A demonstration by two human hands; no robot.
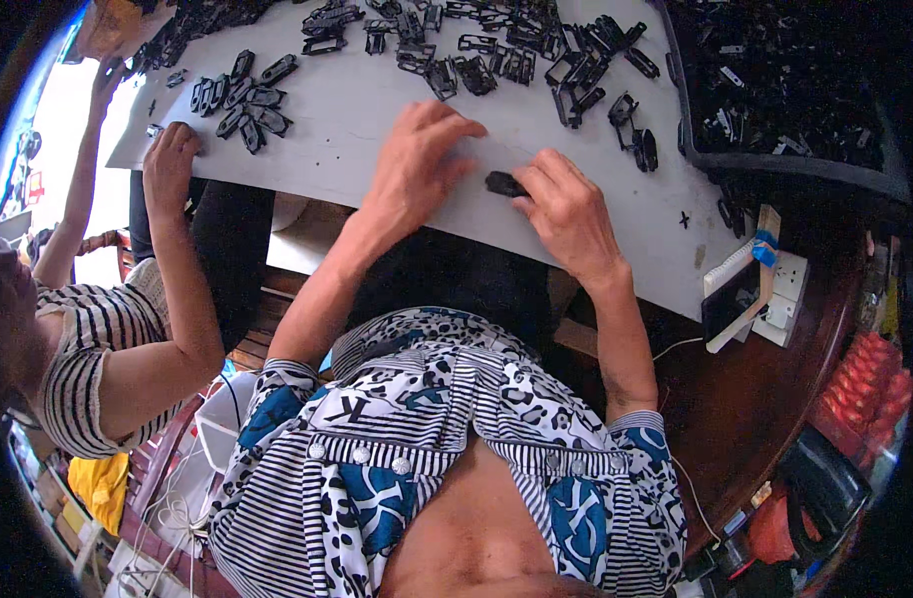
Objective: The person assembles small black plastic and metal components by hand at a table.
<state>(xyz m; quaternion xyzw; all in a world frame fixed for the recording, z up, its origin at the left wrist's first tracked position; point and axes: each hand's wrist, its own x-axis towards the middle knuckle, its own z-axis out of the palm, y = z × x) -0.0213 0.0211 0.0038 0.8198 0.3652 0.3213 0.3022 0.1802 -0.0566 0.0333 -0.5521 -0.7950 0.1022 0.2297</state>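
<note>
Over the white tabletop [347, 140], my right hand [573, 214] pinches a small black plastic part [503, 184] between thumb and fingers. The part's far end points left, toward my other hand. My left hand [414, 164] hovers just left of it, holding nothing. Its thumb and forefinger stand apart, and the other fingers are partly curled and a little blurred. Beyond both hands lies a loose pile of black plastic frames [473, 75]. A few more frames [633, 135] lie to the right of the pile.
A dark tray [795, 169] full of small black parts stands at the right. Below it are a white power strip [780, 299] and a taped strip of wood [765, 264]. At the left, a co-worker's hand [170, 164] rests near a cluster of black parts [252, 105].
</note>
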